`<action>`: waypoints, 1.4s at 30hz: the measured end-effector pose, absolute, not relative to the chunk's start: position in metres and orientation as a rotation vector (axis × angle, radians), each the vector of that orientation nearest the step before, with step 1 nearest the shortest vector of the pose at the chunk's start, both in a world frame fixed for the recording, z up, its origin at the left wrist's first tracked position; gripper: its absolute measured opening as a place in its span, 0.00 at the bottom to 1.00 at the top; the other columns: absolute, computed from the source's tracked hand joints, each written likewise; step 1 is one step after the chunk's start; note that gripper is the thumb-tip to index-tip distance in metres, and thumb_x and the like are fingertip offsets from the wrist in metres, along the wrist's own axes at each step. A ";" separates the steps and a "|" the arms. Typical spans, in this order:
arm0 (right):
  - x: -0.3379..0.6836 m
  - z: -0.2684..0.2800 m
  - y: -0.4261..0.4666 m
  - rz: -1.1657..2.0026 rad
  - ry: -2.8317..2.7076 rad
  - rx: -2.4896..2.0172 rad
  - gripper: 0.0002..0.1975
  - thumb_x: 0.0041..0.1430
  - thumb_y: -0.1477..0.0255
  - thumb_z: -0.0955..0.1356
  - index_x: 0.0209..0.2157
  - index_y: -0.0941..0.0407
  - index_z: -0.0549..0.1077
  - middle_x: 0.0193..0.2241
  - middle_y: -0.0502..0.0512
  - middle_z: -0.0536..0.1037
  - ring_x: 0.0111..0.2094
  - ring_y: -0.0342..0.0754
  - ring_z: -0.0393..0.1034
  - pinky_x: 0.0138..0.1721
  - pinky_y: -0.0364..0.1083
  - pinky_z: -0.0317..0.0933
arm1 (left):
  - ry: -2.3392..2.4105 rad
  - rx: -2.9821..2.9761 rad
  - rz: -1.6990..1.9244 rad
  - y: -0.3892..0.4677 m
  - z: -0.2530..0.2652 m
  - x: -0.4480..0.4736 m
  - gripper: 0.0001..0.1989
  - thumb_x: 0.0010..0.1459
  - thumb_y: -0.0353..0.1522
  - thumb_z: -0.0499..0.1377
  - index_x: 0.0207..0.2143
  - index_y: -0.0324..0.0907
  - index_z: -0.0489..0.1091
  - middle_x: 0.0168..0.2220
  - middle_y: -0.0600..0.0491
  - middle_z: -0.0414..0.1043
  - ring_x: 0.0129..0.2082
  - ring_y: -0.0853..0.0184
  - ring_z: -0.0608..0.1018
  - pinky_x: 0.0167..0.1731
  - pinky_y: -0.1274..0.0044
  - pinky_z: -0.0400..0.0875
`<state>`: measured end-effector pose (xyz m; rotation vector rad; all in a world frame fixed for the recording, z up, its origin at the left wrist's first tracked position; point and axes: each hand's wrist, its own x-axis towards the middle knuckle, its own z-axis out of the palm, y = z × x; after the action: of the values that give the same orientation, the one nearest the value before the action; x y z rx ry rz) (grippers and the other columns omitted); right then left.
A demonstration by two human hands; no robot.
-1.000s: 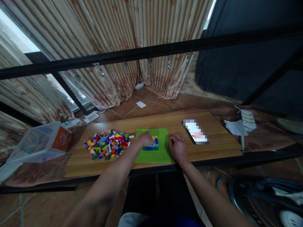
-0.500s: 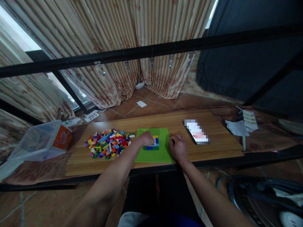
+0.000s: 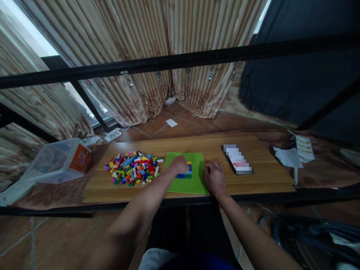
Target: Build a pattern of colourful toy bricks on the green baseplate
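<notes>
A green studded baseplate (image 3: pixel 185 187) lies on the wooden board in front of me. Near its middle stands a low build of yellow, blue and green toy bricks (image 3: pixel 188 175). My left hand (image 3: pixel 179 165) is closed over the left part of this build, its fingertips down at the bricks; anything between them is hidden. Beside the plate's right edge rests my right hand (image 3: pixel 215 177), fingers curled in, and the inside of its grip does not show. A heap of loose toy bricks (image 3: pixel 133 168) in many colours spreads out left of the plate.
A phone (image 3: pixel 237 160) lies right of the plate. At far left stands a clear plastic bin (image 3: pixel 53 161) with an orange label. Papers (image 3: pixel 288 155) sit beyond the board's right end. A black metal bar (image 3: pixel 168 62) crosses behind, in front of curtains.
The whole view has shifted slightly, so things appear farther right. My left hand now covers the pale piece seen in the build earlier. The right hand keeps its place beside the plate.
</notes>
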<state>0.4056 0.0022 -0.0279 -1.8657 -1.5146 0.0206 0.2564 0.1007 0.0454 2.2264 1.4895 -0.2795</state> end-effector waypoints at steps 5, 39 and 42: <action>0.406 -0.029 0.001 -0.001 -1.529 -1.844 0.11 0.58 0.74 0.60 0.31 0.56 0.74 0.33 0.58 0.76 0.38 0.52 0.64 0.44 0.49 0.56 | 1.599 2.120 -0.152 0.089 0.053 0.259 0.18 0.45 0.28 0.61 0.41 0.31 0.77 0.39 0.34 0.78 0.41 0.54 0.80 0.39 0.75 0.72; 0.368 -0.014 0.008 -0.070 -2.036 -1.787 0.18 0.59 0.70 0.61 0.48 0.57 0.72 0.54 0.65 0.69 0.55 0.61 0.62 0.53 0.60 0.58 | 1.776 1.521 0.855 -0.015 0.017 0.031 0.13 0.56 0.37 0.53 0.35 0.42 0.75 0.36 0.51 0.79 0.37 0.61 0.79 0.39 0.74 0.69; 0.332 -0.003 0.023 -0.033 -2.072 -1.621 0.16 0.60 0.72 0.61 0.46 0.56 0.73 0.51 0.62 0.72 0.51 0.58 0.65 0.53 0.56 0.58 | 1.777 1.522 0.835 -0.013 0.012 0.029 0.13 0.57 0.37 0.53 0.35 0.41 0.75 0.35 0.50 0.79 0.37 0.62 0.79 0.39 0.74 0.70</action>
<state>0.3318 0.0233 -0.0028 -1.6210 -2.0718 -0.0325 0.0292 -0.0135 0.0116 1.5220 1.7774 0.8350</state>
